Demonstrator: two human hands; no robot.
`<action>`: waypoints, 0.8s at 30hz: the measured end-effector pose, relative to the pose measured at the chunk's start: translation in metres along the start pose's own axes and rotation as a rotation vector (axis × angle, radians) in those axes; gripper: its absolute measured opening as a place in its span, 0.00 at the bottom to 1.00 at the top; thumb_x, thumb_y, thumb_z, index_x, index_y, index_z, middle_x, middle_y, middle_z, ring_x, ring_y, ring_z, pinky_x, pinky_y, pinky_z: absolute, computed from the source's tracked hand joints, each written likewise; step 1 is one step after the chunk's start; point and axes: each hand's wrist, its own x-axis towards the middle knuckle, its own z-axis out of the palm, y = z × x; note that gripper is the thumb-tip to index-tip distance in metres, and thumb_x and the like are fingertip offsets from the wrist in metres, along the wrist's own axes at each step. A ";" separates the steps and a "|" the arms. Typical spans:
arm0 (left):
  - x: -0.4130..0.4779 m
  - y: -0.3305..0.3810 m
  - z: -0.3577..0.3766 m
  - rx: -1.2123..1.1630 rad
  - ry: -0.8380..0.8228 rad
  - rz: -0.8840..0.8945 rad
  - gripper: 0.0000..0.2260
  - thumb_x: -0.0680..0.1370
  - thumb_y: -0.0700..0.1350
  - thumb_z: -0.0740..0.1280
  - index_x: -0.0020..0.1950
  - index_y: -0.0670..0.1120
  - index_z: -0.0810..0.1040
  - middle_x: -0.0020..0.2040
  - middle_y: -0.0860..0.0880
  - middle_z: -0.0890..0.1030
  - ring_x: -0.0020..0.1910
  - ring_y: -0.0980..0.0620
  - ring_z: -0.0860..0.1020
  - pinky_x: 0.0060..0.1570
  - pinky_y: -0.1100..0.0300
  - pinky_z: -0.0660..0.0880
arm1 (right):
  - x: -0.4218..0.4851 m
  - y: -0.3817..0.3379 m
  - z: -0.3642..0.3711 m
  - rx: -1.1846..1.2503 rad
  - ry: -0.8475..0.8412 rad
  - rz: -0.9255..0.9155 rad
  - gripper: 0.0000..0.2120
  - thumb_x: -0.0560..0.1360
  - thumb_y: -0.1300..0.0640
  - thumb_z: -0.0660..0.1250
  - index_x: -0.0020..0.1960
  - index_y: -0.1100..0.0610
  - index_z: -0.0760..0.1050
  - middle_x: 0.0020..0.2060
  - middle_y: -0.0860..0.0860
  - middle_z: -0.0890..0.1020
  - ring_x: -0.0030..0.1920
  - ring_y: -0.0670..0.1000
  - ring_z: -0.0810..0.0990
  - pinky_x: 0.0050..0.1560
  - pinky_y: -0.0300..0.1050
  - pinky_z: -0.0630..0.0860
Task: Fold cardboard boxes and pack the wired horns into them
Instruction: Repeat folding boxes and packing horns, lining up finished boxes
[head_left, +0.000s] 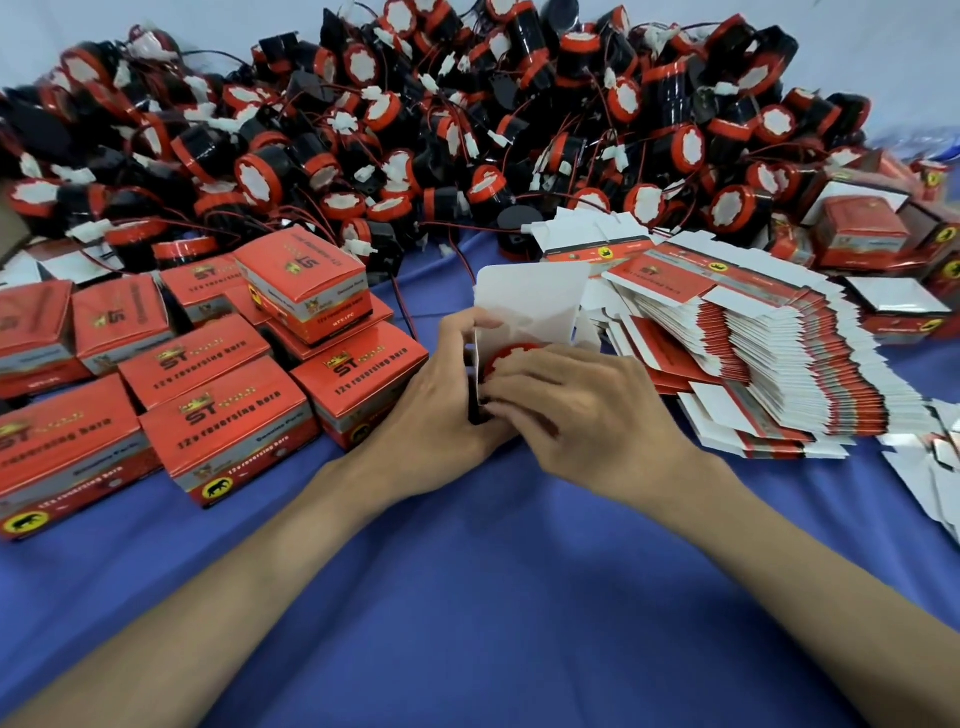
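Observation:
At the table's middle my left hand (441, 384) grips the side of an open cardboard box (524, 306), whose white lid flap stands up. A horn (511, 356) with a red rim and white face sits in the box mouth. My right hand (576, 402) lies over the horn, its fingers curled on the horn's near edge and on the box. A big heap of black and red wired horns (415, 130) fills the back of the table.
Closed red boxes (218, 395) are stacked at the left. A fanned stack of flat unfolded boxes (769, 364) lies at the right, with several more red boxes (862, 234) behind it. Blue cloth (493, 597) covers the table in front.

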 end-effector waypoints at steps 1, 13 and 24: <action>0.000 0.000 0.000 0.004 0.005 0.004 0.32 0.71 0.38 0.75 0.61 0.59 0.58 0.55 0.60 0.74 0.54 0.63 0.76 0.51 0.71 0.70 | -0.001 0.003 0.001 0.057 0.041 0.015 0.03 0.73 0.61 0.72 0.41 0.58 0.84 0.40 0.50 0.85 0.40 0.53 0.84 0.31 0.49 0.78; 0.000 0.003 0.000 -0.012 0.005 0.030 0.29 0.69 0.41 0.69 0.61 0.57 0.57 0.53 0.63 0.73 0.49 0.63 0.77 0.51 0.66 0.72 | -0.001 -0.005 0.014 0.264 0.059 0.258 0.06 0.70 0.63 0.70 0.34 0.63 0.78 0.39 0.52 0.83 0.42 0.56 0.82 0.42 0.52 0.77; 0.000 0.000 0.000 0.052 0.026 -0.002 0.31 0.71 0.44 0.75 0.60 0.63 0.57 0.52 0.55 0.76 0.50 0.59 0.77 0.50 0.59 0.74 | 0.004 0.008 0.002 0.295 -0.015 0.132 0.02 0.70 0.67 0.71 0.41 0.63 0.82 0.40 0.52 0.84 0.42 0.53 0.83 0.43 0.51 0.79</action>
